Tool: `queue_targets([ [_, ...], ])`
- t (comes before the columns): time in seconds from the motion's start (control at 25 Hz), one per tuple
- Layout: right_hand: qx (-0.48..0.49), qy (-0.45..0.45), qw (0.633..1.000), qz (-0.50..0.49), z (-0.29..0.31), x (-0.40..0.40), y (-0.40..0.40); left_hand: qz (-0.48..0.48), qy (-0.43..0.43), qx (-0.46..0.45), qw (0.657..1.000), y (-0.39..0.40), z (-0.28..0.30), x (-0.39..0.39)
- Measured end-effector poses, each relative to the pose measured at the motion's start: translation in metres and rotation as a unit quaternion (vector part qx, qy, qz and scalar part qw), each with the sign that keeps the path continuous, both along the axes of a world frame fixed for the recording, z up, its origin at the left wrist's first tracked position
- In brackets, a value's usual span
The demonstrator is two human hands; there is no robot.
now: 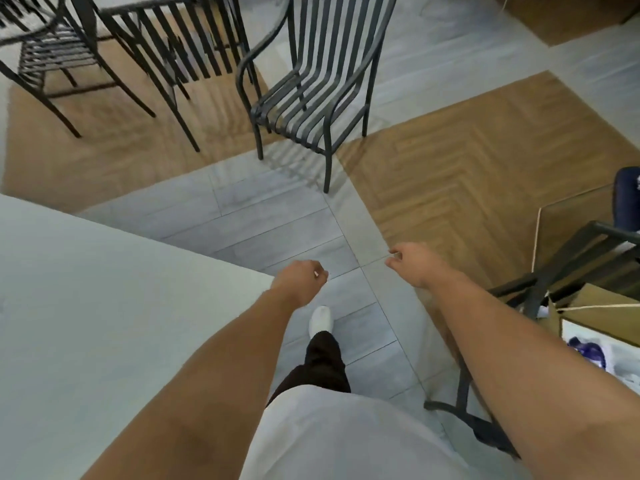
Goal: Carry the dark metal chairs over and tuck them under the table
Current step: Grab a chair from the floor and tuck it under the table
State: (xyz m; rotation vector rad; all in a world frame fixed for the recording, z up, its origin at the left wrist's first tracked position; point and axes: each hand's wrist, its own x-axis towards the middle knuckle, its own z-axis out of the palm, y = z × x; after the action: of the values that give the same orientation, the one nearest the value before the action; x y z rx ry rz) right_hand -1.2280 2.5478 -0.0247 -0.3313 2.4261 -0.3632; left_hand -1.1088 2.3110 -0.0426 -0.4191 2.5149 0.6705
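A dark metal slatted armchair stands alone on the floor straight ahead, seat facing left toward me. Two more dark metal chairs are pushed in around a table at the upper left, blurred. My left hand hangs in front of me with loosely curled fingers and holds nothing. My right hand reaches forward, fingers loosely curled, also holding nothing. Both hands are well short of the free-standing chair. My foot in a white shoe is stepping forward below them.
A pale tabletop or counter fills the lower left. At the right are a dark metal frame, an open cardboard box and a dark blue object. Grey and wood-pattern floor lies between me and the chair.
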Motion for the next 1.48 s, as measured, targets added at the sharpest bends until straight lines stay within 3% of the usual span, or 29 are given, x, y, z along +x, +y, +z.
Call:
queue_targets([
  [0.32,0.031,0.013,0.999,-0.023,0.003,-0.133,-0.050,-0.039,0.015,0.006,0.999,-0.075,0.008,-0.176],
  [0.64,0.052,-0.037,0.997,-0.041,-0.028,-0.263,-0.047,-0.031,0.018,0.008,0.999,-0.099,0.010,-0.314],
  [1.08,0.044,-0.077,0.996,0.020,-0.051,-0.530,-0.022,0.095,-0.020,0.022,0.995,-0.060,-0.007,-0.541],
  [1.48,0.050,0.023,0.993,0.108,-0.012,-0.818,-0.094,0.111,0.033,0.031,0.993,-0.086,-0.010,-0.779],
])
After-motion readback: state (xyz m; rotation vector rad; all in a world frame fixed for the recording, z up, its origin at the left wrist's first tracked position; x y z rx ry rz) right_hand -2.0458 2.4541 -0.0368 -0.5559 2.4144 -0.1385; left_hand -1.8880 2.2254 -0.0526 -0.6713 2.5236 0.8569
